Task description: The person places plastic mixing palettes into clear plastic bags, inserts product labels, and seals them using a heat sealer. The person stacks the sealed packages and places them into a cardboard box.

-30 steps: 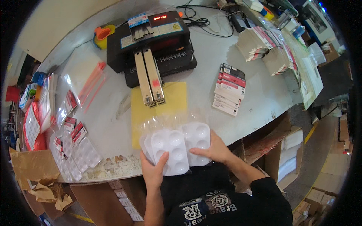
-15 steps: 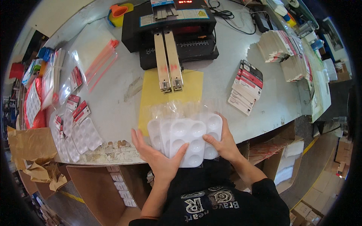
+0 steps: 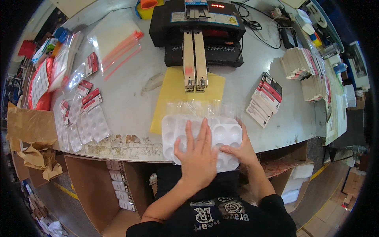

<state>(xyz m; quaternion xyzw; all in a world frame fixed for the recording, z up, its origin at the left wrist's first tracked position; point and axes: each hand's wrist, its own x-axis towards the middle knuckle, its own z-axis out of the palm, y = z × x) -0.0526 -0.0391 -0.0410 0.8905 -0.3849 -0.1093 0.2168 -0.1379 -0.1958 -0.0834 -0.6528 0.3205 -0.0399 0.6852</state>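
Several white plastic paint palettes (image 3: 169, 132) with round wells overlap in a fan at the table's front edge, in clear plastic bags (image 3: 197, 107) whose loose ends point away from me. My left hand (image 3: 197, 160) lies across the top of them, palm down, fingers stretched out. At the right end, my right hand (image 3: 245, 152) grips the palettes, its thumb on the top one and its fingers partly hidden along the side. Just beyond the bags is a yellow sheet (image 3: 166, 100), under the two metal arms (image 3: 195, 63) of a black machine (image 3: 197, 23).
Bagged palettes with red-and-black header cards (image 3: 92, 126) lie on the left, near clear bags with red zip strips (image 3: 118, 47). To the right are a fanned pile of cards (image 3: 264, 98) and taller card stacks (image 3: 302, 63). An open cardboard box (image 3: 87, 185) stands below the table's edge.
My left hand has moved from the palettes' left side to lie flat on top of them. The fan has spread wider. The whole view has shifted slightly.
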